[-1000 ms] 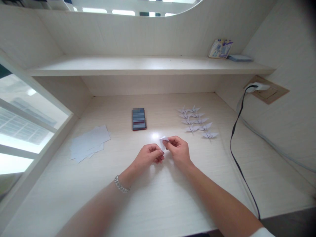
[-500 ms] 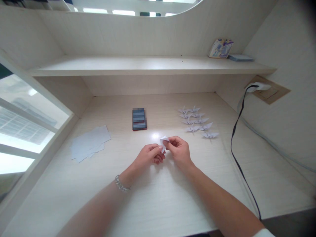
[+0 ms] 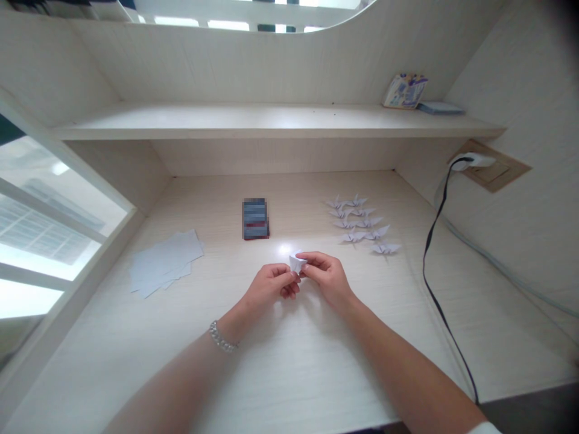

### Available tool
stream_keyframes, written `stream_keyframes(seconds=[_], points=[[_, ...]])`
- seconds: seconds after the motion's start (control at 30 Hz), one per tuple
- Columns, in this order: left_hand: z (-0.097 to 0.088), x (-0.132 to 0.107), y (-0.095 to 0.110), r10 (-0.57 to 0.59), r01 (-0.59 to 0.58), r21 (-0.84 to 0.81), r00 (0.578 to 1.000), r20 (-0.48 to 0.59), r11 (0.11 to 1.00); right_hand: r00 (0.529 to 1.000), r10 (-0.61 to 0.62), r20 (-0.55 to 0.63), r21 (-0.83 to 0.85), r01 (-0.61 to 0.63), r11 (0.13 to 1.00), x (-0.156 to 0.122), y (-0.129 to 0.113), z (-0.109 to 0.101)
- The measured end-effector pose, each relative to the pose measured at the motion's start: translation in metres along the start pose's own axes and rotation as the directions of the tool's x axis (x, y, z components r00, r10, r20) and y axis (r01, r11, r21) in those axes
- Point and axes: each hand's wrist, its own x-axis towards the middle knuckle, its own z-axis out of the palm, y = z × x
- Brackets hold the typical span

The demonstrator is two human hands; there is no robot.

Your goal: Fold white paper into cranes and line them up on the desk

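Observation:
A small piece of folded white paper (image 3: pixel 296 263) is held up between my two hands, just above the desk. My left hand (image 3: pixel 277 281), with a silver chain bracelet on its wrist, pinches the paper's lower end between thumb and fingers. From the other side, my right hand (image 3: pixel 326 272) grips its right edge with thumb and forefinger. Several folded paper cranes (image 3: pixel 357 222) stand in rows beyond my right hand. Loose white paper sheets (image 3: pixel 165 262) lie overlapping to the left. Some of the paper's lower part is hidden by my fingers.
A dark, blurred-out rectangular object (image 3: pixel 256 218) lies on the desk (image 3: pixel 253 374) behind my hands. A black cord (image 3: pixel 427 253) runs from a wall socket (image 3: pixel 493 166) down the right side. The shelf (image 3: pixel 271 117) holds a small printed pack (image 3: pixel 406 90) and a flat pad (image 3: pixel 440 108).
The folded paper has turned and shows a broader, wider face at its top. My right thumb and forefinger have shifted to its right edge; my left hand has barely moved.

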Motion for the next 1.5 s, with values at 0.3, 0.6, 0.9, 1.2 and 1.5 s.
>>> stream_keyframes(seconds=[0.3,0.6,0.9,1.2,1.5], points=[[0.0001,0.0013,-0.0018,0.034,-0.036,0.081,0.999,0.024,0.996,0.998,0.048,-0.039,0.017,-0.048,0.999,0.0018,-0.0006,-0.0015],[-0.0015,-0.0007,0.0001,0.026,-0.029,0.037,0.998,0.058,0.999,0.997,-0.009,-0.071,-0.083,0.003,0.997,0.0020,-0.0006,0.0007],[-0.0003,-0.0005,0.0006,0.012,-0.013,0.027,1.000,0.013,1.000,0.995,-0.060,-0.084,-0.156,0.047,0.987,0.0006,-0.0002,0.0009],[0.0002,0.0014,-0.0044,0.040,-0.041,0.057,0.999,0.022,0.998,0.989,-0.088,-0.118,-0.215,0.061,0.975,0.0010,0.0030,-0.0001],[-0.0008,0.0010,-0.0052,0.184,-0.160,0.302,0.982,-0.053,0.940,0.977,-0.138,-0.164,-0.231,0.098,0.968,-0.0017,0.0025,0.0045]])
